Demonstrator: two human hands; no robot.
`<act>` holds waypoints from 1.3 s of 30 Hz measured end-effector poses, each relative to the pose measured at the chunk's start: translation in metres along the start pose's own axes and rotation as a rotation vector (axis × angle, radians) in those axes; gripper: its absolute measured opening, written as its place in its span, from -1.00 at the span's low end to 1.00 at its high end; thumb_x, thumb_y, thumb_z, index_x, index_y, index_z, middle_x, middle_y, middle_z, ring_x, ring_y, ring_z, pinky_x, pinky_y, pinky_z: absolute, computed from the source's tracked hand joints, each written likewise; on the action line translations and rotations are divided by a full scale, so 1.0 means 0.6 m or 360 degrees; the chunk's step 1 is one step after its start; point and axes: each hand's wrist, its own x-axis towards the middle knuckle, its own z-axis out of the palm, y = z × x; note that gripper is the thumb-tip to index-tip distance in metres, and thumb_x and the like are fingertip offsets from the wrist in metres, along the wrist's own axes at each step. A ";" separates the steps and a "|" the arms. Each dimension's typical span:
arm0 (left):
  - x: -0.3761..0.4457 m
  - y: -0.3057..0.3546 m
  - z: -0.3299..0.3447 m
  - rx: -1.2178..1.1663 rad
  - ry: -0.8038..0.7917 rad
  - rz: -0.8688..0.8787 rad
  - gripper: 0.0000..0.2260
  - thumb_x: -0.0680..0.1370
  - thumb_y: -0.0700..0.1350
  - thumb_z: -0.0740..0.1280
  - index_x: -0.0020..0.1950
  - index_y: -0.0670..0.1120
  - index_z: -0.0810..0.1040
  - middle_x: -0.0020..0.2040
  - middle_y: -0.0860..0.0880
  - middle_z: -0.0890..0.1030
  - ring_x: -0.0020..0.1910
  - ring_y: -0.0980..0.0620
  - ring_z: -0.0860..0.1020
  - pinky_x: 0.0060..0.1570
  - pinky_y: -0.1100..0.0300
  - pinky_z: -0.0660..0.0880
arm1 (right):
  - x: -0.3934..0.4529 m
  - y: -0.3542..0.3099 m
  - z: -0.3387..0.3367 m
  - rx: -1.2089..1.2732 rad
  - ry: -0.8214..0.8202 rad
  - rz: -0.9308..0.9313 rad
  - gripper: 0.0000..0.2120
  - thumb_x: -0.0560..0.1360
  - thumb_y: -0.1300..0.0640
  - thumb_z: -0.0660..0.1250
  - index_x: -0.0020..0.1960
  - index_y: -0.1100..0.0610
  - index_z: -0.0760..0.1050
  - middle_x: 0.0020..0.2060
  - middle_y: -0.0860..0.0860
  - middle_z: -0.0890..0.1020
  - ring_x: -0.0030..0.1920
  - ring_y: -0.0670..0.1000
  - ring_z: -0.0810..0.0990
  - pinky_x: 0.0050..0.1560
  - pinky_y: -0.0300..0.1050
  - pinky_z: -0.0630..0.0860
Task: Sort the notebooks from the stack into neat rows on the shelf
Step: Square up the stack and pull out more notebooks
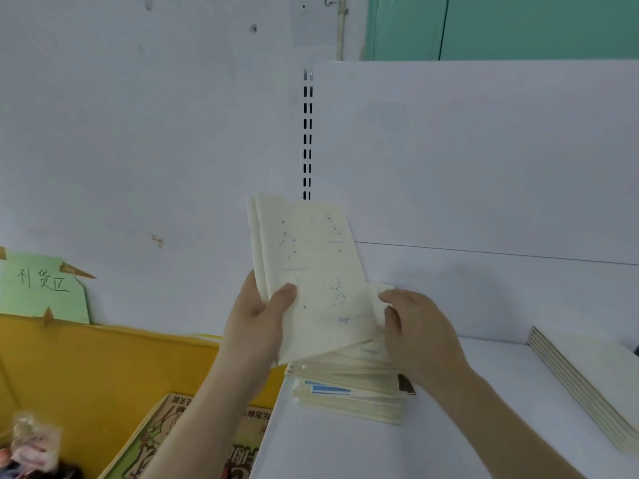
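A stack of cream notebooks lies on the white shelf, near its left end. My left hand grips a few cream notebooks with faint blue star patterns, tilted up on end above the stack, thumb on the front cover. My right hand curls its fingers round the right edge of notebooks at the top of the stack, just beside the lifted ones. A second, neat pile of cream notebooks lies flat at the shelf's right.
A white back panel with a slotted upright stands behind the shelf. Left of the shelf is a yellow bin holding a comic-style book and a wrapped bundle. A green paper sign hangs on the wall.
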 end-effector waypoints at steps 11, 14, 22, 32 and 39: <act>-0.008 0.003 -0.022 -0.0054 0.0160 -0.0082 -0.79 0.64 -0.15 0.28 0.19 0.14 0.51 0.11 0.01 0.65 0.10 -0.09 0.61 0.09 -0.16 0.59 | 0.051 0.016 -0.005 -0.0580 -0.0655 -0.0391 -0.73 0.66 -0.03 0.04 0.25 0.05 0.39 -0.02 -0.02 0.62 -0.08 0.06 0.58 -0.04 -0.05 0.50; -0.011 0.007 -0.020 -0.0065 0.0152 -0.0075 -0.79 0.64 -0.15 0.28 0.21 0.12 0.51 0.12 0.01 0.65 0.11 -0.09 0.60 0.11 -0.17 0.59 | 0.049 0.025 -0.010 -0.0551 -0.0400 -0.0411 -0.68 0.66 0.05 0.00 0.39 0.05 0.23 -0.04 0.00 0.60 -0.24 0.05 0.56 -0.22 -0.06 0.51; -0.014 0.012 -0.006 -0.0124 0.0160 -0.0051 -0.80 0.64 -0.15 0.28 0.13 0.17 0.51 0.08 0.03 0.65 0.08 -0.07 0.61 0.08 -0.14 0.60 | 0.040 0.041 -0.024 -0.0555 0.0004 -0.0084 -0.72 0.64 0.05 0.06 0.16 0.10 0.50 -0.40 -0.05 0.52 -0.42 0.01 0.49 -0.37 -0.13 0.40; -0.026 0.001 0.073 -0.0048 0.0014 0.0043 -0.82 0.64 -0.05 0.26 0.14 0.24 0.50 0.04 0.09 0.67 0.07 -0.04 0.64 0.09 -0.16 0.61 | -0.038 -0.075 -0.068 -0.0387 0.0567 -0.0135 -0.67 0.49 0.16 0.28 0.24 0.16 0.56 -0.34 -0.02 0.63 -0.47 0.07 0.53 -0.46 -0.13 0.41; -0.049 -0.019 0.119 -0.0049 -0.0198 0.0098 -0.88 0.65 0.12 0.22 0.13 0.20 0.51 -0.02 0.23 0.69 -0.04 0.24 0.67 0.00 0.13 0.61 | -0.100 -0.098 -0.033 -0.0463 0.0239 -0.0035 -0.49 0.53 -0.01 0.06 0.37 0.20 0.45 0.20 0.13 0.61 0.05 0.15 0.61 -0.07 0.06 0.58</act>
